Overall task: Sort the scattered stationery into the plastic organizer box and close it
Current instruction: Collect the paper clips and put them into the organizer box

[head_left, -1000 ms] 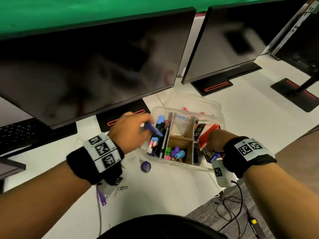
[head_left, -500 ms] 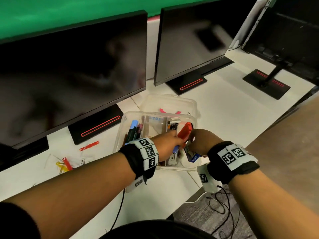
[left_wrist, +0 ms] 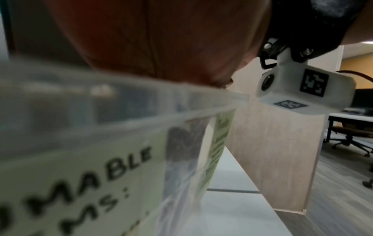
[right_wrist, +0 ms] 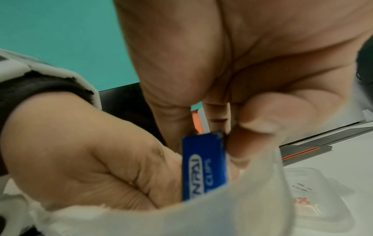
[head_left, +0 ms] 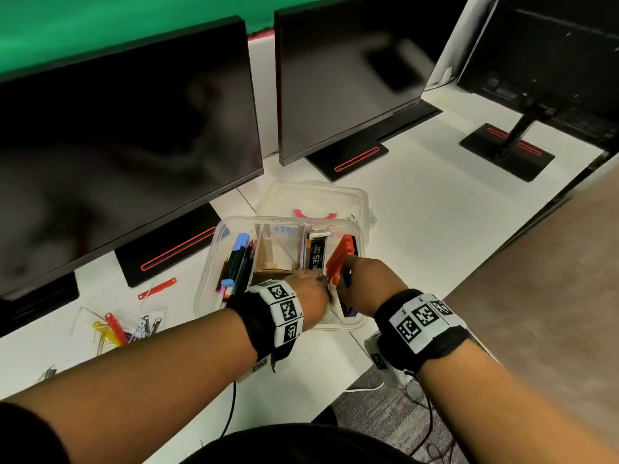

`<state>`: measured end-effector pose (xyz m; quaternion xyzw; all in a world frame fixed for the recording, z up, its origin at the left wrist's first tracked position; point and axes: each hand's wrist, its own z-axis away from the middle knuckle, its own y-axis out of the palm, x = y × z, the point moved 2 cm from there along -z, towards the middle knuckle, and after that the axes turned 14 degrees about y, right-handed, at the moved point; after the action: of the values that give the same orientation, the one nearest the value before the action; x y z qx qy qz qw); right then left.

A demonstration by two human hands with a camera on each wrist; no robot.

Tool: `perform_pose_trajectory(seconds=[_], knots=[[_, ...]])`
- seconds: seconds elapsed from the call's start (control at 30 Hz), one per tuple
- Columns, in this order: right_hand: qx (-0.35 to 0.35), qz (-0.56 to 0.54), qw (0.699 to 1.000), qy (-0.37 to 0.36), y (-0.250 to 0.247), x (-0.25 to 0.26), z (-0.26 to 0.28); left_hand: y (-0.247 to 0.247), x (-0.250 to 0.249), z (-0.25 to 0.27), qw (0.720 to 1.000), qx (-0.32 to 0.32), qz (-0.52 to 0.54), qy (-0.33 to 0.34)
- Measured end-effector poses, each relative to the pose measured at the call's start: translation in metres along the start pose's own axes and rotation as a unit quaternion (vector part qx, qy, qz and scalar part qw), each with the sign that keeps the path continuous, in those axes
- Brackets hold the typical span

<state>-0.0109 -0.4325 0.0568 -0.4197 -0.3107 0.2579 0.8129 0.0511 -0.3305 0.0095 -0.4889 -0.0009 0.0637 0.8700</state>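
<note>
The clear plastic organizer box (head_left: pixel 207 283) stands open on the white desk, and its lid (head_left: pixel 315 195) lies just behind it. Markers (head_left: pixel 237 262) fill its left compartment. A black carton (head_left: pixel 316 256) and an orange stapler (head_left: pixel 340 259) stand in the right ones. Both hands reach into the right compartment. My right hand (head_left: pixel 341 286) pinches the top corner of a small blue clip box (right_wrist: pixel 203 169). My left hand (head_left: pixel 311 289) curls against that box's left edge (right_wrist: pixel 101 167). The left wrist view shows only the box wall and its green label (left_wrist: pixel 101 167).
Loose items lie on the desk to the left: a red strip (head_left: pixel 157 289) and a clear bag of coloured fasteners (head_left: pixel 117 329). Two dark monitors (head_left: pixel 127 145) (head_left: pixel 351 78) stand close behind the box. A wooden partition (head_left: pixel 536 279) borders the desk on the right.
My left hand, which held a blue marker over the left compartment, has moved right to meet my right hand in the right compartment. The head view has swung left.
</note>
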Motion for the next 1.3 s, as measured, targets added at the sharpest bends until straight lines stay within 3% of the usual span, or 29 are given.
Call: perform_pose_trajectory(seconds=[0.07, 0.13, 0.23, 0.4, 0.5, 0.67, 0.8, 1.0, 1.1, 1.2, 1.3], knots=[[0.005, 0.003, 1.000, 0.004, -0.001, 0.001, 0.000, -0.001, 0.004, 0.004, 0.999, -0.039, 0.037, 0.001], [0.013, 0.009, 1.000, 0.012, -0.003, 0.003, -0.001, 0.002, 0.008, 0.008, 0.999, -0.029, 0.043, -0.007], [0.014, 0.020, 0.999, 0.021, -0.009, 0.008, -0.003, -0.001, 0.012, 0.024, 0.994, -0.104, 0.035, -0.023], [-0.019, 0.023, 0.999, 0.033, -0.020, 0.033, -0.013, -0.003, 0.035, 0.064, 0.954, -0.251, 0.161, -0.020], [-0.020, 0.033, 0.999, 0.012, -0.022, 0.063, -0.017, 0.001, 0.048, 0.090, 0.939, -0.282, 0.190, -0.055], [0.002, 0.191, 0.982, 0.009, 0.002, 0.066, -0.039, 0.018, 0.065, 0.130, 0.908, -0.312, 0.247, -0.132], [0.003, 0.291, 0.957, 0.000, -0.012, 0.082, -0.015, 0.051, 0.079, 0.172, 0.886, -0.320, 0.267, -0.202], [-0.037, 0.294, 0.955, 0.003, -0.018, 0.093, -0.021, 0.106, 0.096, 0.229, 0.836, -0.307, 0.324, -0.319], [-0.015, 0.315, 0.949, 0.022, -0.018, 0.096, -0.018, 0.140, 0.103, 0.256, 0.821, -0.260, 0.361, -0.358], [0.003, 0.266, 0.961, 0.077, -0.023, 0.105, -0.028, 0.170, 0.106, 0.274, 0.825, -0.198, 0.369, -0.380], [-0.044, 0.194, 0.978, 0.064, -0.024, 0.122, -0.030, 0.190, 0.104, 0.279, 0.821, -0.162, 0.385, -0.389]])
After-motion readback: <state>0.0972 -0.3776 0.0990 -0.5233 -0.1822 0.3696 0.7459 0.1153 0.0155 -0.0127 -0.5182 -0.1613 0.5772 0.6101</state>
